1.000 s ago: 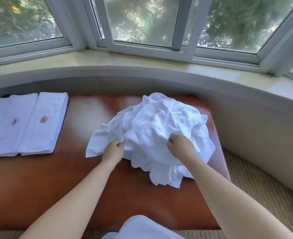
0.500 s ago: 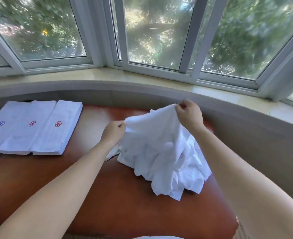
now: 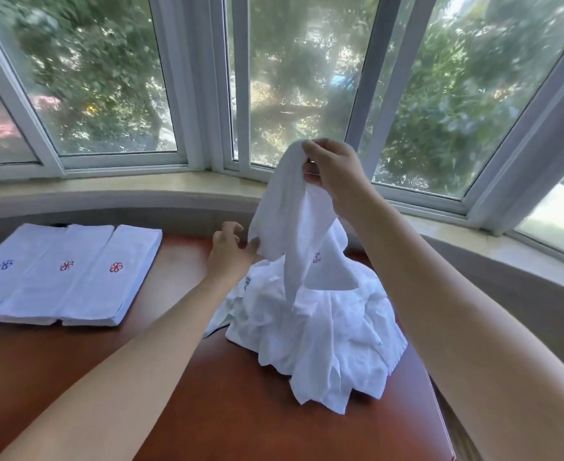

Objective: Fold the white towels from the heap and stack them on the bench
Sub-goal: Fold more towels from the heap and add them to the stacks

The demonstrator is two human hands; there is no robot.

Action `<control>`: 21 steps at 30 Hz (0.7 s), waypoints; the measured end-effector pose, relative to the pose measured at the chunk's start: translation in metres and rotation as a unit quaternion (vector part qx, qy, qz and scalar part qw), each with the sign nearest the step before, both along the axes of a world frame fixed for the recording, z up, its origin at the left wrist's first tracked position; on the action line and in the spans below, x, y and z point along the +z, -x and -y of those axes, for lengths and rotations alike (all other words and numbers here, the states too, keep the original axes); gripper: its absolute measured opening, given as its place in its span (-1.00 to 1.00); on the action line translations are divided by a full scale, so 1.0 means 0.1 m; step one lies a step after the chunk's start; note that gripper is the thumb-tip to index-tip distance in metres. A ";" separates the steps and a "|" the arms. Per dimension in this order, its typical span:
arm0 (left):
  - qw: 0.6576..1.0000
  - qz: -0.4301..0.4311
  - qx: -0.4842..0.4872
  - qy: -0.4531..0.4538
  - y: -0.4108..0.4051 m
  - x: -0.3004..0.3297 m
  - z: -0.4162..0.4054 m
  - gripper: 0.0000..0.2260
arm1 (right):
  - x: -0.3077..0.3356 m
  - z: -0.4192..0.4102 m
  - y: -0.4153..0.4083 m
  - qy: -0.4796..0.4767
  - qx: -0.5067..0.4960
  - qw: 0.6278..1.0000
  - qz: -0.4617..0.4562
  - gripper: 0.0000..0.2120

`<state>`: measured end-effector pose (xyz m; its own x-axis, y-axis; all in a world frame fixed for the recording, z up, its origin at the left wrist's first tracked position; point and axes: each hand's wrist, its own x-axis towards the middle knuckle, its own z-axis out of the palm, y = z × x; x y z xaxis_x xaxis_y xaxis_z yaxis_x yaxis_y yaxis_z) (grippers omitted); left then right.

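Window panes curve behind a brown bench (image 3: 207, 410). Right hand (image 3: 335, 174) pinches one towel (image 3: 290, 227) raised above the heap (image 3: 323, 327); left hand (image 3: 229, 252), fingers loosely spread, touches its lower edge — not yet gripping. Best to find a second corner and shake the towel free. Folded towels (image 3: 67, 274) lie far left of both hands.

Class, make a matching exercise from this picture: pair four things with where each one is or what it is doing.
Things:
1. right hand
2. left hand
3. folded towels
4. heap

States:
A. lying flat at the bench's left end
B. crumpled on the bench
C. raised, pinching a towel's top
D. lower down, at the lifted towel's edge

Pairs: 1-C, 2-D, 3-A, 4-B
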<state>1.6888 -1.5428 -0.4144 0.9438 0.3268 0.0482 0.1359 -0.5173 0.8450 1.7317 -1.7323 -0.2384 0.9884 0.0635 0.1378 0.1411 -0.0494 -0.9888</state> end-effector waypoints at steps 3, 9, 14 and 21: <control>0.976 -0.073 -0.049 0.197 0.18 0.13 -0.07 -0.46 | 0.02 -0.22 0.18 -0.025 0.043 0.998 -0.036 -0.88; 0.957 -0.035 -0.215 0.193 0.69 0.02 -0.37 -0.41 | -0.20 -0.74 0.51 -0.040 0.073 0.990 -0.116 -0.90; 0.980 0.003 -0.101 0.171 1.10 -0.10 -0.92 -0.80 | -0.50 -1.13 0.70 -0.024 0.090 0.987 -0.134 -0.88; 0.979 -0.013 0.002 0.203 1.62 -0.10 -1.54 -0.76 | -1.26 -1.55 1.14 0.307 0.204 0.897 -0.243 -0.57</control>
